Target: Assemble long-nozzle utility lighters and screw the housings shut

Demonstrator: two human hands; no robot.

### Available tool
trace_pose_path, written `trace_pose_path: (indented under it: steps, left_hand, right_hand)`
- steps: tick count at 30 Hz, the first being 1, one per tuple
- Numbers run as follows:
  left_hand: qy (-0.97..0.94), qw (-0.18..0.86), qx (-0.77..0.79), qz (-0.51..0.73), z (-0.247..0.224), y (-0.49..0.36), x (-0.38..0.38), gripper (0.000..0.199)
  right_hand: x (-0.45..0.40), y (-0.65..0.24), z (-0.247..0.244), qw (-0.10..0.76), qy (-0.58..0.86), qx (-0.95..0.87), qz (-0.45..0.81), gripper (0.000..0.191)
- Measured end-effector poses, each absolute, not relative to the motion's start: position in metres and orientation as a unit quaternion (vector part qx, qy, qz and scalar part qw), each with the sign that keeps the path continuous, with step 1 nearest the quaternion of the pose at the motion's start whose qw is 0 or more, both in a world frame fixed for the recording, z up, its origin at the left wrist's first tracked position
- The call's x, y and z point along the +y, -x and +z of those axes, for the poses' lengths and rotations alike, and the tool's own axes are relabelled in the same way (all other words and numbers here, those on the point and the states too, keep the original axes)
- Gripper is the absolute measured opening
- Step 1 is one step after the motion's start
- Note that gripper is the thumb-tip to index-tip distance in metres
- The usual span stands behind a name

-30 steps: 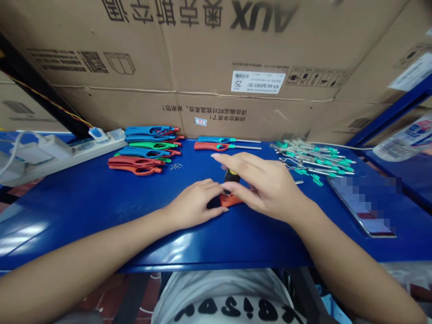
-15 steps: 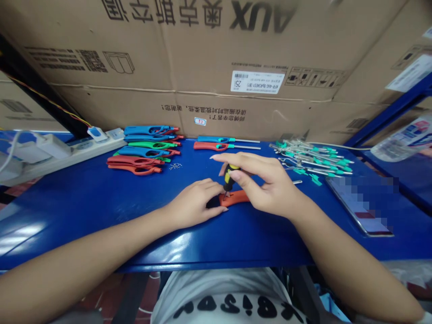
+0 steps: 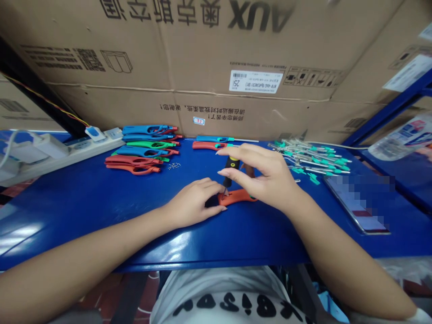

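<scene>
An orange lighter [image 3: 238, 196] lies flat on the blue table, its right end partly hidden by my right hand. My left hand [image 3: 194, 202] grips the lighter's left end between thumb and fingers. Above that end stands a black and yellow screwdriver [image 3: 231, 173], slightly tilted, with its tip down on the lighter's body near the left fingertips. My right hand [image 3: 261, 175] holds the screwdriver's handle between thumb and fingers.
Blue, green and red lighter bodies [image 3: 141, 150] are stacked back left, beside small screws [image 3: 174, 166]. Two lighters with metal rods [image 3: 211, 145] lie behind my hands. Several rods with green parts [image 3: 313, 157], a phone [image 3: 359, 207] and a power strip [image 3: 81, 148] flank the work area.
The fingers of my right hand have shifted around the screwdriver's handle, which now stands more upright. My left hand and the lighter stay in place.
</scene>
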State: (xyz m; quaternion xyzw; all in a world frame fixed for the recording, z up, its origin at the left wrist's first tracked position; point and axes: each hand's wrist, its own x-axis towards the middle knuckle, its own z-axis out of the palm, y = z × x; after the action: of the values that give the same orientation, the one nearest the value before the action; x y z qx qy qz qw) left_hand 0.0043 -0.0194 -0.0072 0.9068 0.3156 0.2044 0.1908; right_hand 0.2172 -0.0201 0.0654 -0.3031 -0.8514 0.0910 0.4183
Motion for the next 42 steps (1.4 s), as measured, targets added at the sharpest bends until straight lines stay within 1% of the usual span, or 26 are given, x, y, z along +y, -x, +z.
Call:
trace_pose_path:
  steps: [3,5,6,8,10,12,14,15,18,20,22,25,26,27,29,32,33,35,37,38,40,42]
  left_hand:
    - [-0.906,0.187,0.319,0.206,-0.007,-0.004,-0.02,0.023]
    - [-0.907,0.189,0.316,0.207,-0.008,-0.004,-0.02,0.022]
    - [-0.907,0.189,0.313,0.208,-0.008,-0.004,-0.02,0.022]
    - [-0.908,0.184,0.312,0.21,-0.008,-0.004,-0.02,0.022]
    - [-0.908,0.182,0.313,0.211,-0.008,-0.004,-0.02,0.022]
    - [-0.906,0.186,0.316,0.211,-0.007,-0.005,-0.02,0.024]
    - [-0.905,0.193,0.316,0.209,-0.007,-0.005,-0.02,0.024]
    - [-0.905,0.194,0.316,0.208,-0.007,-0.005,-0.02,0.024]
    - [-0.908,0.192,0.315,0.201,-0.008,-0.004,-0.019,0.024]
    - [-0.908,0.187,0.317,0.201,-0.008,-0.004,-0.019,0.026]
    - [-0.907,0.186,0.319,0.202,-0.008,-0.004,-0.019,0.026]
    - [-0.907,0.188,0.32,0.199,-0.008,-0.004,-0.02,0.024]
    - [-0.907,0.186,0.321,0.198,-0.008,-0.004,-0.02,0.023]
    - [-0.907,0.183,0.323,0.198,-0.009,-0.004,-0.02,0.024]
    - [-0.907,0.175,0.328,0.199,-0.009,-0.004,-0.02,0.025]
    - [-0.907,0.171,0.33,0.2,-0.009,-0.004,-0.02,0.026]
    - [-0.908,0.172,0.328,0.198,-0.009,-0.004,-0.02,0.025]
    - [-0.909,0.176,0.325,0.194,-0.009,-0.004,-0.02,0.023]
    - [-0.91,0.174,0.322,0.195,-0.01,-0.003,-0.02,0.022]
    - [-0.91,0.171,0.322,0.196,-0.01,-0.004,-0.02,0.023]
    - [-0.911,0.167,0.32,0.199,-0.01,-0.004,-0.021,0.025]
    - [-0.911,0.168,0.322,0.194,-0.006,-0.005,-0.022,0.025]
  right_hand:
    - [-0.021,-0.22,0.066,0.397,0.275,-0.859,0.171,0.037]
    - [-0.02,-0.221,0.066,0.404,0.252,-0.853,0.213,0.035]
    - [-0.02,-0.221,0.065,0.413,0.253,-0.85,0.208,0.031]
    - [-0.02,-0.22,0.064,0.427,0.272,-0.849,0.154,0.023]
    - [-0.02,-0.219,0.063,0.427,0.288,-0.852,0.091,0.023]
    - [-0.021,-0.218,0.064,0.418,0.281,-0.861,0.07,0.028]
    - [-0.023,-0.217,0.064,0.412,0.266,-0.866,0.095,0.035]
    - [-0.024,-0.216,0.064,0.413,0.262,-0.866,0.109,0.036]
    - [-0.023,-0.215,0.064,0.431,0.279,-0.852,0.099,0.022]
    - [-0.022,-0.215,0.064,0.435,0.302,-0.846,0.067,0.019]
    - [-0.022,-0.217,0.064,0.424,0.305,-0.85,0.068,0.023]
    - [-0.022,-0.217,0.065,0.408,0.255,-0.865,0.146,0.035]
    - [-0.022,-0.217,0.064,0.409,0.24,-0.865,0.165,0.034]
    - [-0.022,-0.216,0.064,0.415,0.237,-0.862,0.17,0.028]
    - [-0.021,-0.214,0.062,0.44,0.255,-0.85,0.142,0.015]
    - [-0.022,-0.211,0.059,0.452,0.275,-0.842,0.106,0.018]
    - [-0.022,-0.211,0.059,0.445,0.269,-0.846,0.12,0.02]
    - [-0.025,-0.21,0.058,0.42,0.259,-0.849,0.187,0.026]
    - [-0.028,-0.209,0.058,0.406,0.262,-0.843,0.238,0.027]
    - [-0.029,-0.208,0.057,0.408,0.267,-0.841,0.235,0.024]
    - [-0.031,-0.206,0.058,0.432,0.277,-0.839,0.181,0.018]
    - [-0.032,-0.206,0.061,0.474,0.297,-0.817,0.137,0.019]
